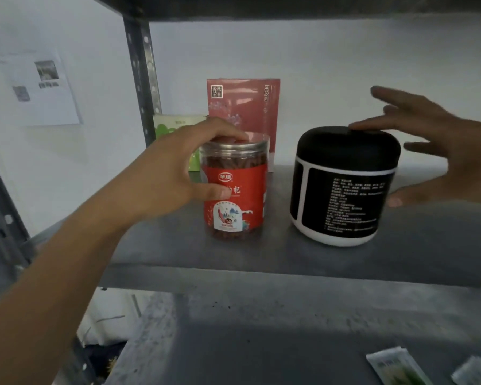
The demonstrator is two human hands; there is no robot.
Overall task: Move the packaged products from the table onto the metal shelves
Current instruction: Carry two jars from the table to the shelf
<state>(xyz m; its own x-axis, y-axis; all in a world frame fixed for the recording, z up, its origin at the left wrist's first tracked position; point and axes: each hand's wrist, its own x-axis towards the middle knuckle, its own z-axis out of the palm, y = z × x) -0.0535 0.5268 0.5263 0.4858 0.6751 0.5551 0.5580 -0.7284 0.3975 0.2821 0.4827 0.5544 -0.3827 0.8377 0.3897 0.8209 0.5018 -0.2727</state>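
Finding: the task is partly done. The clear plastic jar with red label and silver screw lid [235, 187] stands upright on the grey metal shelf [178, 254]. The left hand [184, 168] grasps it, fingers curled over the lid and thumb pressed on the label. We judge this jar set down but not yet let go.

Just right of that jar, and apart from it, the round white tub with black domed lid and black label [345, 187] stands upright on the same shelf. The right hand [433, 151] is spread beside the tub with straight fingers and grasps nothing. One fingertip lies on the lid's edge. The thumb is near the tub's wall, but we cannot tell whether it touches.

Behind the jar stands a tall pink-red carton [243, 112]. Behind the jar and to its left is a green carton [175, 129], largely hidden by the left hand.

Count on this level:
- jars and tubs: two
- cartons: two
- products in all: four

Below the jar and to its right, on a lower grey level [261, 343], lie two small sachets [395, 368], cut by the frame edge.

The table is out of view, so we cannot count what is left. In our judgement, the jar has yet to be released and any remaining products fetched.
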